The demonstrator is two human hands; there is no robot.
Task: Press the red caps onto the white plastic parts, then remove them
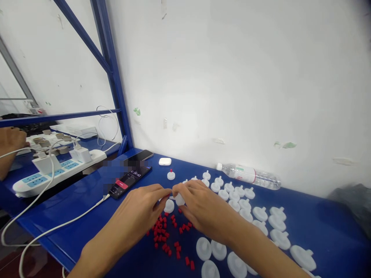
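Observation:
My left hand (pixel 147 201) is pinched, with a small spot of red, apparently a red cap, at its fingertips. Right against it, my right hand (pixel 197 199) grips a white plastic disc with a stem (pixel 179 199), its stem pointing toward the left fingers. Below the hands lies a loose heap of red caps (pixel 160 227). Just under the fingertips sits another white disc (pixel 169 207). Behind the hands, one white disc with a red cap on its stem (pixel 171 175) stands upright. Many more white discs (pixel 261 213) spread to the right, stems bare.
A phone (pixel 130 181) on a charging cable, a second phone (pixel 141 155) and a white earbud case (pixel 165 161) lie at the back left. A plastic bottle (pixel 251 175) rests along the wall. Beyond the blue frame are a power strip (pixel 62 168) and another person's hand (pixel 11 143).

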